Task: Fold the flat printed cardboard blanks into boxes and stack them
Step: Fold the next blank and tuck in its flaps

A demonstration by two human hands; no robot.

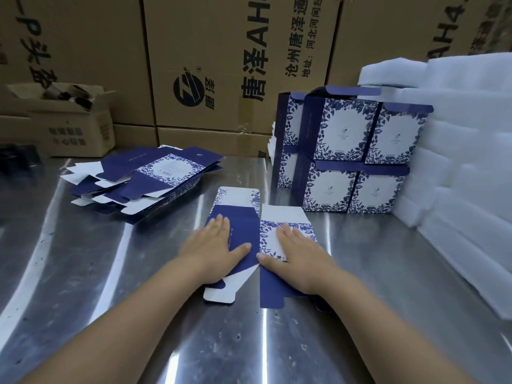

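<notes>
Pressing down with left hand (219, 245), palm flat, fingers straight and together, on navy panel of blank (243, 220). Pressing likewise with right hand (300, 253), fingers straight, slightly spread, on floral-edged white panel of same blank. With thumbs nearly meeting at centre crease. Lying flat on steel tabletop (110, 273), lower centre of frame. Left of centre: loose pile of flat blanks (144, 181). Right of centre: folded boxes (354, 159), stacked two high, just beside white foam sheets (457, 148) at right edge. Along top: brown printed cartons (221, 65).
</notes>
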